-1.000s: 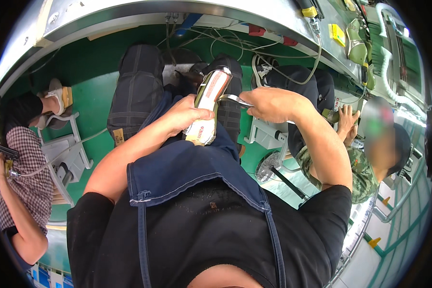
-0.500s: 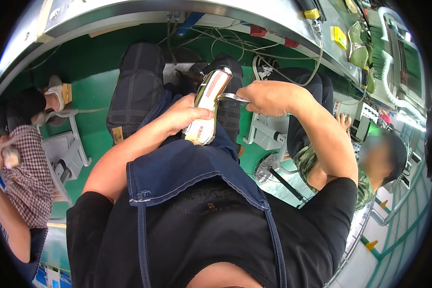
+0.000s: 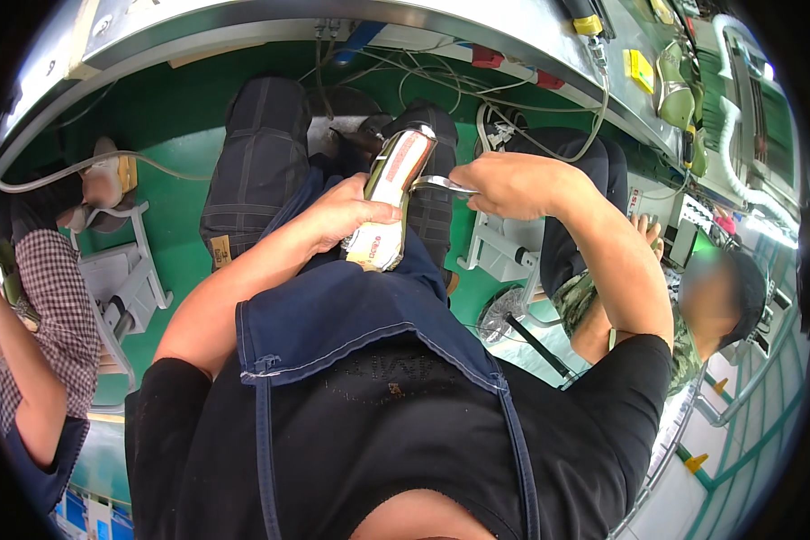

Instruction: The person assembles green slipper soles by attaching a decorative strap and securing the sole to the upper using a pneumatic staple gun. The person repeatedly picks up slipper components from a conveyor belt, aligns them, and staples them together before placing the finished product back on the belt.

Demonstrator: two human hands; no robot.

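My left hand point(image 3: 344, 214) grips a shoe point(image 3: 391, 200) with a white sole and a reddish strip, held upright over my lap. In my right hand point(image 3: 504, 183) is a thin metal tool point(image 3: 439, 184), its tip touching the shoe's upper edge. Below both hands lie my dark blue apron point(image 3: 351, 306) and black shirt.
A green floor point(image 3: 175, 153) lies under my dark trousers point(image 3: 261, 162). A grey workbench edge point(image 3: 351, 18) with cables curves along the top. One seated person in a checked shirt point(image 3: 27, 342) is at left, another in a camouflage top point(image 3: 603, 315) at right. A white stool frame point(image 3: 126, 270) stands left.
The person at left has shifted farther left and lower. My hands, the shoe and the tool stay almost where they were.
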